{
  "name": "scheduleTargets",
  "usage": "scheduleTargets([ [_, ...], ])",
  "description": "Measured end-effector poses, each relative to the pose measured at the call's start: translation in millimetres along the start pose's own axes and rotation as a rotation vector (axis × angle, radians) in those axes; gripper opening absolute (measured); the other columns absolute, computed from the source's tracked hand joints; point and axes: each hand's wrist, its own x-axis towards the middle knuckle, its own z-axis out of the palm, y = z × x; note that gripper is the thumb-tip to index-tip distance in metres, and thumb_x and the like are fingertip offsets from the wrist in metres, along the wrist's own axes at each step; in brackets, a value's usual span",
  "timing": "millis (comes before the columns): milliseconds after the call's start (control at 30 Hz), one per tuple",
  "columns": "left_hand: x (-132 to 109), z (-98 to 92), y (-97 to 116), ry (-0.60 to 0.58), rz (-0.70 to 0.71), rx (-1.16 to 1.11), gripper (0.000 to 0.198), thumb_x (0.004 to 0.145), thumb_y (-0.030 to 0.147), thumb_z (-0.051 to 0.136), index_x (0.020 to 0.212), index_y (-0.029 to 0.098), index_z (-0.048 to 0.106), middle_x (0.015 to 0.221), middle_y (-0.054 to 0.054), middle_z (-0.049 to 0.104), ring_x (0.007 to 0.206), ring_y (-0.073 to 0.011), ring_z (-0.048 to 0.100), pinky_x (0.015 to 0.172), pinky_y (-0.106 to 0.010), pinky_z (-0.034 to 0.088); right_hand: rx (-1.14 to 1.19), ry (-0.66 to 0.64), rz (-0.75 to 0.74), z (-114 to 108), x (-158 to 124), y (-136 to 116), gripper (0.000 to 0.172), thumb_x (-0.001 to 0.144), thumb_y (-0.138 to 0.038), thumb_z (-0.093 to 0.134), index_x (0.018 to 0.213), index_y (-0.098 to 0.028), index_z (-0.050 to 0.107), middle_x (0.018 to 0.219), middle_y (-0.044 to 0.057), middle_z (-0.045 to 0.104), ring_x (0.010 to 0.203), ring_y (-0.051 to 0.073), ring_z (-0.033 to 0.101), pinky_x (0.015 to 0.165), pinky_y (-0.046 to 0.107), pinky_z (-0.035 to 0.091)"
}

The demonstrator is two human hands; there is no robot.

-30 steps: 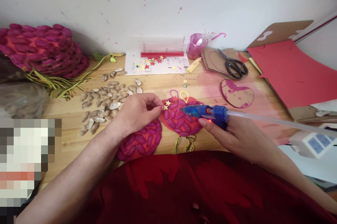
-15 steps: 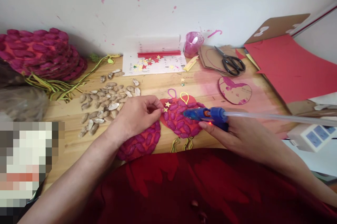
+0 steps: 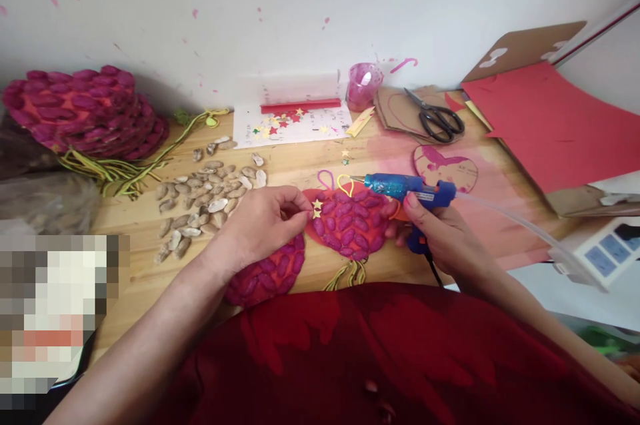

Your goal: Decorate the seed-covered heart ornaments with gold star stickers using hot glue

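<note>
In my right hand (image 3: 435, 232) is a blue hot glue gun (image 3: 395, 186), its nozzle pointing left near the yellow loop (image 3: 345, 184) on top of a red heart. The red heart (image 3: 349, 224) is covered with magenta peanut shells and has yellow-green strings at its bottom. At its left edge my left hand (image 3: 273, 220) is pinched closed at a small gold star (image 3: 317, 214). Another gold star (image 3: 318, 204) sits just above. A second magenta shell-covered piece (image 3: 267, 275) lies partly hidden under my left forearm.
Loose peanut shells (image 3: 200, 202) spread at left, before a stack of magenta hearts (image 3: 75, 108). Behind are a paper with small stars (image 3: 240, 132), a pink-stained cup (image 3: 363, 86) and scissors (image 3: 440, 124). Red paper (image 3: 555, 125) and a white box (image 3: 600, 255) lie right.
My right hand has turned and raised the glue gun, so its nozzle now sits at the yellow loop instead of over the shells. My left hand has barely moved.
</note>
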Motion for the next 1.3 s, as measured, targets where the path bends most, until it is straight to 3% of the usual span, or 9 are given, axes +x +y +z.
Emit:
scheduleTargets([
  [267, -2, 0.6, 14, 0.049, -0.021, 0.15, 0.016, 0.084, 0.032, 0.064, 0.083, 0.02, 0.074, 0.069, 0.002, 0.071, 0.057, -0.0111, 0.057, 0.056, -0.023, 0.041, 0.173, -0.016, -0.052, 9, 10, 2, 0.038, 0.092, -0.061, 0.066, 0.082, -0.024, 0.07, 0.076, 0.003, 0.071, 0.062, 0.017, 0.064, 0.057, 0.029, 0.054],
  [500, 19, 5.1, 25, 0.065, 0.008, 0.239, 0.014, 0.08, 0.029, 0.066, 0.083, 0.02, 0.076, 0.072, 0.0, 0.072, 0.063, -0.0141, 0.061, 0.06, -0.025, 0.043, 0.316, -0.012, -0.072, 17, 17, 8, 0.036, 0.095, -0.056, 0.064, 0.077, -0.025, 0.065, 0.072, 0.002, 0.072, 0.062, 0.019, 0.066, 0.058, 0.032, 0.054],
  [733, 33, 10.2, 30, -0.018, -0.003, 0.296, 0.011, 0.078, 0.024, 0.067, 0.079, 0.02, 0.077, 0.073, -0.001, 0.073, 0.065, -0.0147, 0.061, 0.06, -0.025, 0.041, 0.283, 0.014, -0.046, 17, 19, 10, 0.04, 0.091, -0.061, 0.066, 0.077, -0.024, 0.064, 0.071, 0.002, 0.072, 0.056, 0.016, 0.063, 0.054, 0.03, 0.051],
  [1000, 33, 10.7, 35, 0.042, 0.027, 0.336, 0.013, 0.079, 0.025, 0.066, 0.079, 0.018, 0.077, 0.07, -0.002, 0.071, 0.062, -0.014, 0.058, 0.058, -0.025, 0.038, 0.173, 0.001, -0.022, 15, 17, 12, 0.041, 0.091, -0.066, 0.062, 0.081, -0.026, 0.066, 0.073, 0.003, 0.073, 0.062, 0.021, 0.066, 0.06, 0.035, 0.054],
  [1300, 36, 9.9, 39, 0.029, -0.024, 0.383, 0.014, 0.077, 0.024, 0.066, 0.081, 0.019, 0.078, 0.069, -0.001, 0.07, 0.061, -0.014, 0.057, 0.058, -0.026, 0.037, 0.157, 0.007, -0.022, 18, 14, 5, 0.043, 0.09, -0.066, 0.064, 0.077, -0.025, 0.068, 0.071, 0.003, 0.072, 0.056, 0.017, 0.061, 0.053, 0.032, 0.049],
])
